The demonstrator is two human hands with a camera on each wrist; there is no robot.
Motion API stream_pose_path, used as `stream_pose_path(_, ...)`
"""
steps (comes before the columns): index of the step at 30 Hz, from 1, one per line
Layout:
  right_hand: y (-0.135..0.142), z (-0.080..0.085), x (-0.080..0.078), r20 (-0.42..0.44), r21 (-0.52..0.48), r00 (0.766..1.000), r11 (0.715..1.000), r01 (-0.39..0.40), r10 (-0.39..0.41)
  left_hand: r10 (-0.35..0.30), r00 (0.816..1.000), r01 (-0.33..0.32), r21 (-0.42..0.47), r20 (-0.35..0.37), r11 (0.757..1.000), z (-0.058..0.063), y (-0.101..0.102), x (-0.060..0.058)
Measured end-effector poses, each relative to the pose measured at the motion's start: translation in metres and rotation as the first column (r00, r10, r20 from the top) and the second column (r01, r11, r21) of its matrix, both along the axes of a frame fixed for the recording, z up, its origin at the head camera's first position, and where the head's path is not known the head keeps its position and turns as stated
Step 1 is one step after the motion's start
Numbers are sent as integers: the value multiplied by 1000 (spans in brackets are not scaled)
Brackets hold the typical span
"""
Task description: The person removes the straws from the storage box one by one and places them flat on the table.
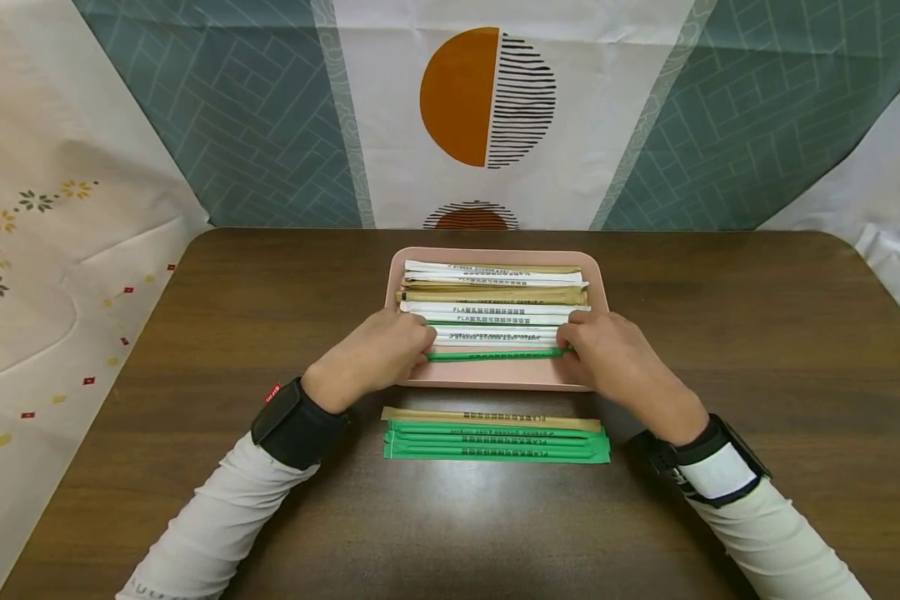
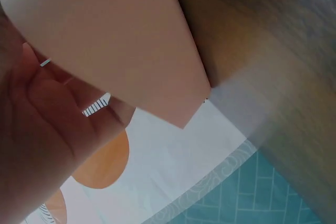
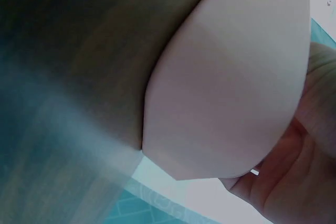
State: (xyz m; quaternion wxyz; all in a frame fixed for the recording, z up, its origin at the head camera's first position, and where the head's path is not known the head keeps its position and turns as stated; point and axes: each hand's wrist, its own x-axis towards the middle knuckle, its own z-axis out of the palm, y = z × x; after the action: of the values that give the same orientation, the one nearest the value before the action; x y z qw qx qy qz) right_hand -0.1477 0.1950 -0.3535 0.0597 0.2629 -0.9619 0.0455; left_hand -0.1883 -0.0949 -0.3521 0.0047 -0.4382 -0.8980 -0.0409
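Note:
A pink tray (image 1: 495,382) holds rows of straws in paper wrappers, with white-wrapped straws (image 1: 495,310) and brown-wrapped straws (image 1: 495,295) lying across it. Along the near side of the tray runs a green-wrapped straw (image 1: 495,356). My left hand (image 1: 381,354) reaches over the left rim, its thumb and fingers pinching that green straw's left end. At the opposite end my right hand (image 1: 607,350) pinches the same straw. Both ends are hidden behind the fingers. In the wrist views the tray's outer walls (image 2: 121,40) (image 3: 226,93) cover most of the fingers.
In front of the tray, on the brown wooden table (image 1: 195,375), lie a brown-wrapped straw (image 1: 420,414) and several green-wrapped straws (image 1: 495,442), side by side. A patterned cloth (image 1: 270,108) hangs behind the table's far edge. Floral fabric (image 1: 60,250) is at the left.

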Motion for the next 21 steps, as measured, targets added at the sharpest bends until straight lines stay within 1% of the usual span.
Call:
stream_pose_path(5, 3, 13, 6, -6, -8, 1000, 1000, 4, -4, -12, 997, 13, 16, -79, 1000, 8, -4, 2)
stream_pose_path(9, 3, 25, 14, -29, -26, 1000, 1000, -9, 8, -2, 994, 6, 36, -106, 999, 18, -8, 9)
stream_pose_path(12, 2, 33, 23, -39, -26, 999, 999, -24, 23, 1, 993, 4, 46, -117, 999, 27, -11, 18)
stream_pose_path(15, -1, 39, 36, -38, -14, 999, 999, -31, 30, -11, 994, 14, 33, -110, 999, 34, -13, 31)
stream_pose_path(21, -5, 44, 58, -30, 10, 998, 999, -46, 47, -34, 997, 34, -9, -67, 999, 40, -16, 54)
